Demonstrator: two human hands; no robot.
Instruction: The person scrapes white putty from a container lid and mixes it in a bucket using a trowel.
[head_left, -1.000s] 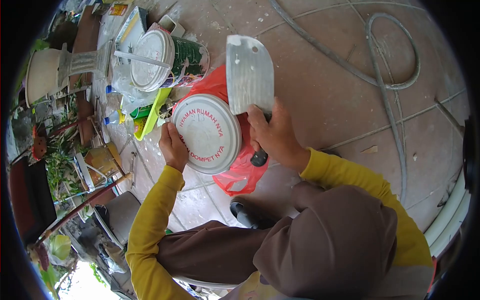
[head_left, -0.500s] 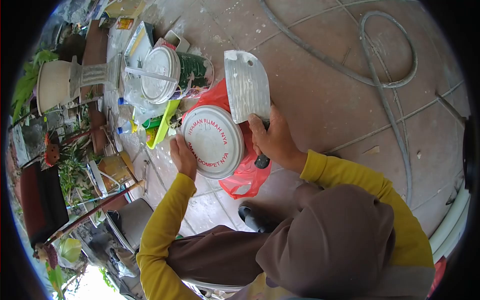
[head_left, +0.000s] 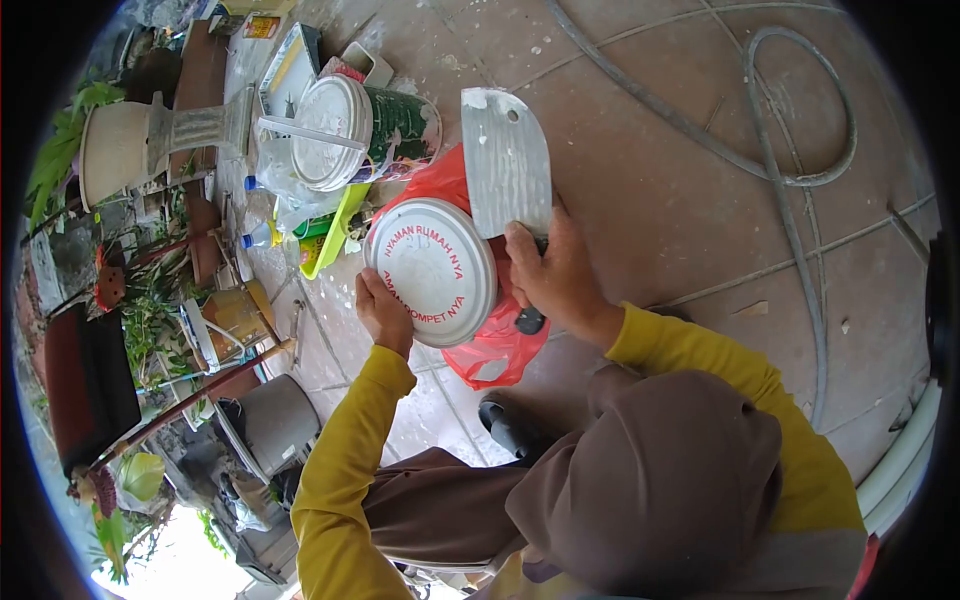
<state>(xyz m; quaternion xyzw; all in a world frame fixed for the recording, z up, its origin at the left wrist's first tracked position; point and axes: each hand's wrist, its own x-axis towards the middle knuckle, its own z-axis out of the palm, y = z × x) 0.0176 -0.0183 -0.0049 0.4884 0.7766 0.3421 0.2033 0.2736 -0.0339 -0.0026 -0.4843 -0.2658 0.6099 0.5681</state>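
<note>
My right hand [head_left: 565,275] is closed around the dark handle of a cleaver [head_left: 508,165]. The broad metal blade points away from me and is smeared with whitish marks, with a hole near one corner. Just left of it, a round white bucket lid [head_left: 430,270] with red lettering tops a bucket whose body is mostly hidden. My left hand [head_left: 385,312] grips the lid's near-left edge, its fingers overlapping the rim and part of the lettering. A red plastic bag [head_left: 495,355] shows around the bucket.
A green paint bucket [head_left: 402,125] with a white lid lies beyond, near a paint tray [head_left: 290,70] and a lime-green tray [head_left: 335,240]. A grey hose [head_left: 690,125] loops across the tiled floor [head_left: 640,200]. Pots, plants and a grey bucket [head_left: 280,425] crowd the left.
My left hand has shifted further over the lid's edge and now covers some lettering. The cleaver stays in my right hand beside the lid. The whole view has shifted slightly.
</note>
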